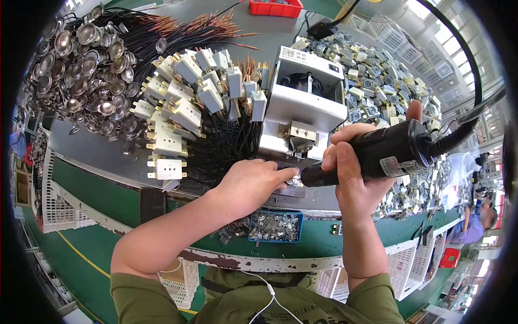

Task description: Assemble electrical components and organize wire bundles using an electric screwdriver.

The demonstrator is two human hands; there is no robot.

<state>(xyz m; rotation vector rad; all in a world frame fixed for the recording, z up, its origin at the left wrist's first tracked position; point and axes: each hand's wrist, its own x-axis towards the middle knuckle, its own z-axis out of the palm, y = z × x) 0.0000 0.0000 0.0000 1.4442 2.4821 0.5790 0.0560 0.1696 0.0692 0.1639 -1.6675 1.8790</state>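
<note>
My right hand (356,175) is wrapped round a black electric screwdriver (386,148), its cable running up to the right. The tool tilts down to the left, and its nose ends right beside my left fingertips. My left hand (256,183) lies at the front foot of a silver metal machine (305,108), fingers closed on a small part that I cannot make out. A metal block (303,131) is mounted on the machine's front. Just left of it, grey-and-white plug-like connectors (181,113) with brass tabs are piled up, black wires bunched among them.
Round metal discs (86,65) on black wires heap at the left. Loose small switch-like parts (377,81) spread on the right. A blue tray (275,227) of small metal pieces sits below my hands. A red bin (276,7) is at the back; white crates (65,205) stand below the table.
</note>
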